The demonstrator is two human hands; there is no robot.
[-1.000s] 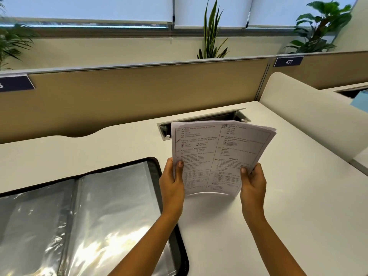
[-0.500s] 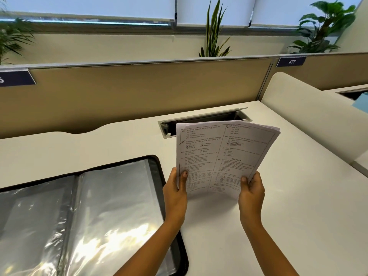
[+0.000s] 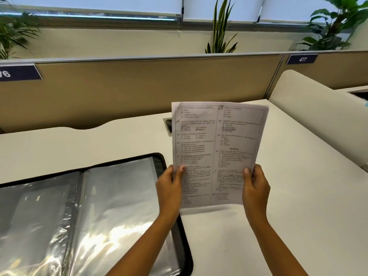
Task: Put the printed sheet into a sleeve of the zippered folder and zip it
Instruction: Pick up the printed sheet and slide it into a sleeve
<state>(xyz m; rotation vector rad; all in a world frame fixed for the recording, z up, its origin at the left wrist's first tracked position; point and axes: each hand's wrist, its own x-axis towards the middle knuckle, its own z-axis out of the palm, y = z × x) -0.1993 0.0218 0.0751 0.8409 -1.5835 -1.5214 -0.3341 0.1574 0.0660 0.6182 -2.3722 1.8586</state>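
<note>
The left hand and the right hand each pinched a bottom side of the printed sheet, thumb on the front and fingers curled behind. They held the thin white paper up above the smooth white table, and it had small blurry black words in two columns. The zippered folder lay open and flat on the table just left of the hands, a black case with round corners, and its clear plastic sleeves looked shiny and wrinkly.
</note>
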